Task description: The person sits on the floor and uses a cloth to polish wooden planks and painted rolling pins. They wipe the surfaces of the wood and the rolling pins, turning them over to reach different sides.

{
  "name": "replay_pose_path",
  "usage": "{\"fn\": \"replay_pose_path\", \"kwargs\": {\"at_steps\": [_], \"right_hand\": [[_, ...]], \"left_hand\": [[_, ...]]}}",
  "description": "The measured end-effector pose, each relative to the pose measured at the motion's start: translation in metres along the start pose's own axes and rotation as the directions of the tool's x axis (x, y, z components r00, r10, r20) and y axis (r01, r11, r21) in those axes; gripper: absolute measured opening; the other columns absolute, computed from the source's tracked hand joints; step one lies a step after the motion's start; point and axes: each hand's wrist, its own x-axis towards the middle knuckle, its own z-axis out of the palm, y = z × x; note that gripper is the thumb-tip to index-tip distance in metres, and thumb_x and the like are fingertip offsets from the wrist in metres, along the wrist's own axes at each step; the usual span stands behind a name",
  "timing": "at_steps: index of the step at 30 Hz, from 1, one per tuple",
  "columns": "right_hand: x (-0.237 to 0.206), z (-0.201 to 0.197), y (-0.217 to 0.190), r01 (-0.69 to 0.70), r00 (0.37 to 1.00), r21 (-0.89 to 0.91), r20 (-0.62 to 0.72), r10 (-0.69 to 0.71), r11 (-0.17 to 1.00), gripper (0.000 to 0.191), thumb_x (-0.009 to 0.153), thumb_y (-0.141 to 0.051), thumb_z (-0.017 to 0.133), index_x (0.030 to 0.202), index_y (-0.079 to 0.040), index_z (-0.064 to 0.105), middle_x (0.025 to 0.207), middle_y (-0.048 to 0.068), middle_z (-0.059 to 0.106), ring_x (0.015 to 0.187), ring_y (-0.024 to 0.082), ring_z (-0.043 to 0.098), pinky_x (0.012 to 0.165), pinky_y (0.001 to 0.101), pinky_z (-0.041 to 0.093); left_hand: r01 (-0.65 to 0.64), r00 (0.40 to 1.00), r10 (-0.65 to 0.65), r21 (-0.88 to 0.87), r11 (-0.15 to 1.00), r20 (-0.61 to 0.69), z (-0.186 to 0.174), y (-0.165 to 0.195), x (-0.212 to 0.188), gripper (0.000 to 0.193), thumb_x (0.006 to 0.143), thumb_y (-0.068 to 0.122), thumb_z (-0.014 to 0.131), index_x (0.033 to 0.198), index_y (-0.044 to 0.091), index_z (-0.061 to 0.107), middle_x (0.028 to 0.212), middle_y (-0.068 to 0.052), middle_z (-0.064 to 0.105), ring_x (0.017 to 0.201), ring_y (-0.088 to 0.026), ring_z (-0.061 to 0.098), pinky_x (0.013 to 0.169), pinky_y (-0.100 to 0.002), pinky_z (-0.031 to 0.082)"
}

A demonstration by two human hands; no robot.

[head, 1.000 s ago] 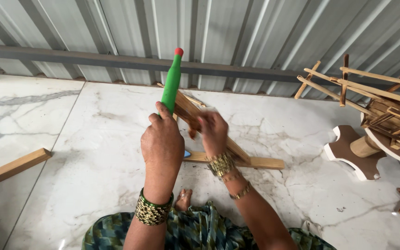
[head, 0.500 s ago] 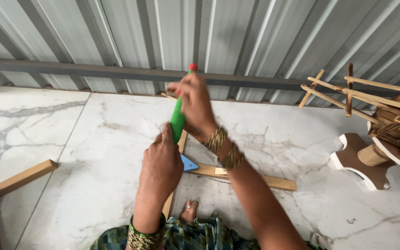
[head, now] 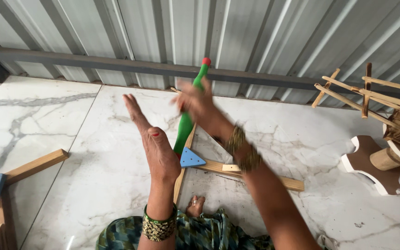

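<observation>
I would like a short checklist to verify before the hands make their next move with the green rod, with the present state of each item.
1. Right hand touches the green rod: ok, though blurred.
2. Right hand's grip fully closed: cannot tell.
3. Left hand free of the rod: ok, it is open and flat, beside the rod.
4. Rod's lower end at the blue triangle piece: ok; seated or not, cannot tell.
5. Wooden strips lying flat on the marble floor: ok.

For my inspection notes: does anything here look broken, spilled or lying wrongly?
Nothing looks damaged or spilled. The green bottle stands tilted over the wooden frame with its blue corner piece; the right hand is blurred at it, the left hand open beside it.
</observation>
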Motion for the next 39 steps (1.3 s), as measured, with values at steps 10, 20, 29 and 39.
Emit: {"fn": "replay_pose_path", "kwargs": {"at_steps": [10, 20, 29, 39], "right_hand": [[-0.067, 0.054, -0.063, 0.088, 0.952, -0.336, -0.248, -0.179, 0.938, 0.047, 0.108, -0.024, 0.051, 0.15, -0.004, 0.044, 0.163, 0.02, 0.035, 0.158, 0.033, 0.022, 0.129, 0.0598, -0.003], [0.074, -0.057, 0.126, -0.352, 0.875, -0.003, -0.357, 0.328, 0.936, 0.026, 0.111, -0.027, 0.04, 0.112, -0.011, 0.06, 0.124, 0.01, 0.069, 0.106, 0.02, 0.067, 0.093, 0.0335, 0.054], [-0.046, 0.021, 0.027, -0.079, 0.818, -0.112, -0.575, 0.0, 0.991, 0.027, 0.117, -0.02, 0.037, 0.108, -0.001, 0.052, 0.125, 0.017, 0.068, 0.112, 0.014, 0.065, 0.084, 0.0276, 0.052], [-0.288, 0.019, 0.108, -0.777, 0.437, -0.057, -0.766, 0.472, 0.627, 0.039, 0.113, -0.035, 0.04, 0.132, -0.008, 0.06, 0.129, 0.009, 0.072, 0.098, 0.021, 0.074, 0.078, 0.0362, 0.059]], "left_hand": [[0.052, 0.93, -0.169, 0.339, 0.939, 0.325, 0.0, -0.004, 0.002, 0.097, 0.101, 0.068, 0.033, 0.164, 0.001, 0.003, 0.173, -0.027, 0.008, 0.159, -0.044, 0.007, 0.126, -0.049, 0.021], [-0.077, 0.799, -0.351, 0.662, 0.745, 0.488, 0.009, -0.003, 0.002, 0.094, 0.088, 0.042, 0.066, 0.154, -0.009, 0.021, 0.136, -0.028, 0.053, 0.098, -0.046, 0.068, 0.078, -0.051, 0.056], [-0.022, 0.84, -0.344, 0.661, 0.75, 0.419, 0.012, -0.012, 0.007, 0.059, 0.098, 0.023, 0.055, 0.146, -0.006, 0.04, 0.118, -0.027, 0.064, 0.093, -0.047, 0.068, 0.078, -0.055, 0.054], [-0.059, 0.831, -0.337, 0.673, 0.738, 0.442, 0.012, -0.006, 0.008, 0.058, 0.094, 0.013, 0.057, 0.147, -0.007, 0.04, 0.116, -0.025, 0.065, 0.09, -0.044, 0.07, 0.074, -0.053, 0.056]]}}
